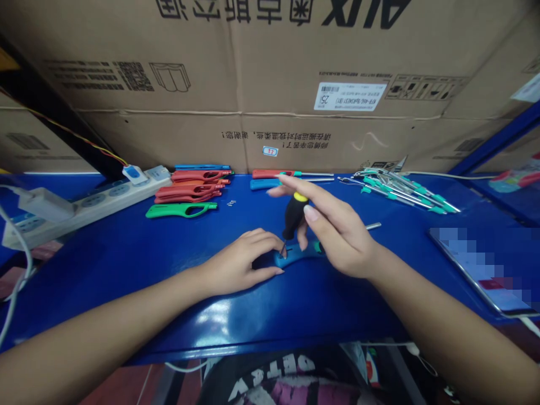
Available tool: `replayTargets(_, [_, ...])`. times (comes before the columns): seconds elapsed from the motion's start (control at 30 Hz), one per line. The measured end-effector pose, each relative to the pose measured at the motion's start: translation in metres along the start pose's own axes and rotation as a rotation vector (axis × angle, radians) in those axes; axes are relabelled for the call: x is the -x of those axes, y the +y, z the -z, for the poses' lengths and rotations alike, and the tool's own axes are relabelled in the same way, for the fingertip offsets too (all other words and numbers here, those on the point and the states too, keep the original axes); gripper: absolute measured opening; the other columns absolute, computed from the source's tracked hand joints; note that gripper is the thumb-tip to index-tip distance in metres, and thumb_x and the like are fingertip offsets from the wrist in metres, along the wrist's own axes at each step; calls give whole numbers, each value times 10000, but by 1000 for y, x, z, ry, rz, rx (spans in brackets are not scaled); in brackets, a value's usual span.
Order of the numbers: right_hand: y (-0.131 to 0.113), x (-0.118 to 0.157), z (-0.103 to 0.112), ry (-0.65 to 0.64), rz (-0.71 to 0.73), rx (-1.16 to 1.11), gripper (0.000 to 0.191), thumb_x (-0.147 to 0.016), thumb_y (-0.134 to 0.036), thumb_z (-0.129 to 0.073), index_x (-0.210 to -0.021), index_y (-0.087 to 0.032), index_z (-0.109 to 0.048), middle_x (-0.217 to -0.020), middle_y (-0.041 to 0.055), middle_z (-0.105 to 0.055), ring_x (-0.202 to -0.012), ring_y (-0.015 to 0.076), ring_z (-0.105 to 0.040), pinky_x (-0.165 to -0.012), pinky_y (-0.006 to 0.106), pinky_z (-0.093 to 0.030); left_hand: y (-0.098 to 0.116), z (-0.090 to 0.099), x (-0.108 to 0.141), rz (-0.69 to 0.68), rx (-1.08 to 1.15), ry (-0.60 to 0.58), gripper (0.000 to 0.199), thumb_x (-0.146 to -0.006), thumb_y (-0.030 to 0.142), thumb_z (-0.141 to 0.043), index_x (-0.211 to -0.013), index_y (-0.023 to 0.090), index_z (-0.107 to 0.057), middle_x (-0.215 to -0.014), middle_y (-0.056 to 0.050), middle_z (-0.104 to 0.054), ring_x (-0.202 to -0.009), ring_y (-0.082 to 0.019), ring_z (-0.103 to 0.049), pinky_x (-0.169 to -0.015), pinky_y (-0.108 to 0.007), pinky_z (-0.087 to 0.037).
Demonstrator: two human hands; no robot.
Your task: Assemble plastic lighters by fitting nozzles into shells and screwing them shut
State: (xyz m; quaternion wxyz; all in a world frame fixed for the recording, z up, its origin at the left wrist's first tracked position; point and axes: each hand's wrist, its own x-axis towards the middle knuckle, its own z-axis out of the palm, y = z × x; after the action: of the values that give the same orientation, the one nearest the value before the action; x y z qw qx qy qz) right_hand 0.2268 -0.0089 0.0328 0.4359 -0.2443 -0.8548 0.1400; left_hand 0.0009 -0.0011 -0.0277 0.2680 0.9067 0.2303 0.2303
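Note:
My right hand [346, 236] grips a short screwdriver [294, 216] with a black and yellow handle, standing nearly upright with its tip down. Under the tip, a blue long-neck lighter [299, 254] lies flat on the blue table. My left hand [242, 261] is closed at the lighter's left end, thumb and fingers around it near the screwdriver tip. The lighter's metal tube [373, 226] shows beyond my right hand, which hides its middle. Whether a screw sits under the tip I cannot tell.
Red, orange, blue and green lighter shells [183, 210] lie at the back left, beside a few small screws [232, 202] and a white power strip [93, 203]. Two lighters with tubes [274, 174] lie behind. Metal tubes with green parts [405, 191] and a phone [485, 270] are right.

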Motion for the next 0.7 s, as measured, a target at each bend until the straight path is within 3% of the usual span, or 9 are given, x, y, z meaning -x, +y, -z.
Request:
replayTargets(0.07, [-1,0,-1,-12,-17,-32,393,-1055,-232,-402,-1435,-198,-496,-1154,84,-690,-727,112,-652,-683,264,-568,0,0,0,1,-1,-3,225,-940,295,-675,-1138,202,-620,-1144,-72,-679,-1112,-233,-605,-1003,-387,-453])
replayTargets(0.17, [1,1,-1,90,143,172,292,-951,-306,-655,-1218,-189,-653,-896,40,-696,-772,153,-655,-699,273,-558,-1,-1,1,-7,-5,1,200,-945,295,-671,-1111,197,-617,-1115,-64,-683,-1082,-222,-613,-977,-370,-463])
replayTargets(0.23, [1,0,0,108,191,235,295,-953,-320,-650,-1217,-190,-659,-960,66,-705,-863,178,-666,-724,287,-562,-1,-1,1,-10,-10,6,198,-948,299,-668,-1110,197,-616,-1119,-66,-681,-1078,-221,-614,-970,-367,-467])
replayTargets(0.33, [-2,-1,-1,0,49,46,377,-1043,-242,-430,-1403,-204,-538,-1211,102,-675,-966,173,-672,-754,298,-580,-1,-1,0,-4,-12,2,223,-947,312,-667,-1131,198,-615,-1163,-79,-671,-1136,-240,-597,-1010,-395,-452])
replayTargets(0.43, [-2,-1,-2,10,-3,-43,325,-1016,-277,-524,-1326,-207,-597,-1056,67,-706,-805,147,-662,-654,269,-570,-1,-1,1,0,-11,-3,219,-945,305,-669,-1130,199,-615,-1141,-72,-679,-1116,-237,-604,-997,-396,-459])
replayTargets(0.53, [0,0,-1,131,168,136,286,-930,-322,-673,-1182,-188,-681,-925,65,-702,-808,182,-656,-670,300,-569,-1,-1,1,-3,-16,5,218,-947,303,-666,-1136,203,-622,-1130,-69,-685,-1073,-227,-617,-968,-386,-476])
replayTargets(0.6, [0,0,-1,93,195,135,336,-996,-279,-533,-1303,-177,-625,-1055,100,-708,-888,195,-672,-727,327,-582,-1,-1,1,2,-12,4,231,-947,310,-665,-1147,201,-628,-1158,-79,-682,-1090,-235,-614,-985,-397,-475])
replayTargets(0.7, [-2,0,-2,-3,90,-21,405,-1037,-213,-384,-1410,-182,-540,-1135,103,-697,-878,166,-681,-709,305,-584,-1,-1,1,7,-10,3,231,-944,318,-667,-1138,197,-636,-1177,-88,-681,-1124,-250,-610,-1013,-419,-468])
